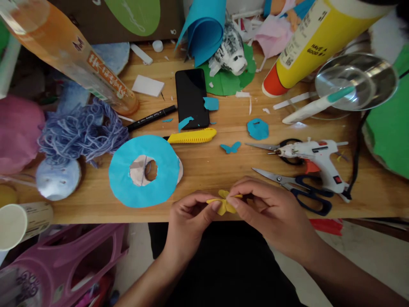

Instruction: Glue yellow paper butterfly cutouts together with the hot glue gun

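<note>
A small yellow paper flower (223, 206) is pinched between both hands at the table's front edge. My left hand (188, 219) grips its left petal between thumb and forefinger. From the other side, my right hand (271, 213) is closed on its right part, the fingertips near the flower's centre. Beyond the hands lies a small blue paper butterfly (230, 147). To the left is a blue paper ring (121, 175) over a pale round piece. Navy-handled scissors (306, 192) rest just right of my right hand.
A white glue gun (326, 162) lies at right over a second pair of scissors. Further back are a yellow utility knife (193, 136), a phone (191, 94), and a blue paper scrap (257, 128). Blue yarn (86, 132), an orange drink bottle (96, 64) and a paper cup (35, 219) occupy the left.
</note>
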{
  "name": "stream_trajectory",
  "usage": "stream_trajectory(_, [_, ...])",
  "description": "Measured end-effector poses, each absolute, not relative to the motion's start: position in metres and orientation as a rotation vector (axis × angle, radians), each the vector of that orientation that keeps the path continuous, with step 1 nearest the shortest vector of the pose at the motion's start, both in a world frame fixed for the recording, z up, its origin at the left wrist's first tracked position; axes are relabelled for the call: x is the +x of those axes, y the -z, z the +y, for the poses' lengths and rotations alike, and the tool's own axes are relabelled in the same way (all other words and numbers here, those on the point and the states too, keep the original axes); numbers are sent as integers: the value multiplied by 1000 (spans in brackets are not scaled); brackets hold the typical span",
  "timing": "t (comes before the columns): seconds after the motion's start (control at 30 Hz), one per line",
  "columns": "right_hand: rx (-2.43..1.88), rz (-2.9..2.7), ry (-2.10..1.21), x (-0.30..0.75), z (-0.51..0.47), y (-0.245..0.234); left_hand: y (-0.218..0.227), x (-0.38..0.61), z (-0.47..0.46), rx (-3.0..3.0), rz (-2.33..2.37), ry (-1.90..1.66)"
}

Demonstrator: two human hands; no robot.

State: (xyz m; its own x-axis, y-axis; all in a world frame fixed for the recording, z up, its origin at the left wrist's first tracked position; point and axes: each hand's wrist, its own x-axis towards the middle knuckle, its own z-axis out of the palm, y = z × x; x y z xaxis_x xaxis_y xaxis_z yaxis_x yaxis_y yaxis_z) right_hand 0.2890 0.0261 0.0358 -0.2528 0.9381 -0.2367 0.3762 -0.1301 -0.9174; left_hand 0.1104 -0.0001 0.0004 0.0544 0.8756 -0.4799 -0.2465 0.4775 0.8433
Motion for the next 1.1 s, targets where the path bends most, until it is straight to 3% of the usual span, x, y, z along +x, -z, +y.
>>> stream_trajectory(1.1, [-1513,-1563,-1401,287,22,-31,9,115,-8,544,1233,-994])
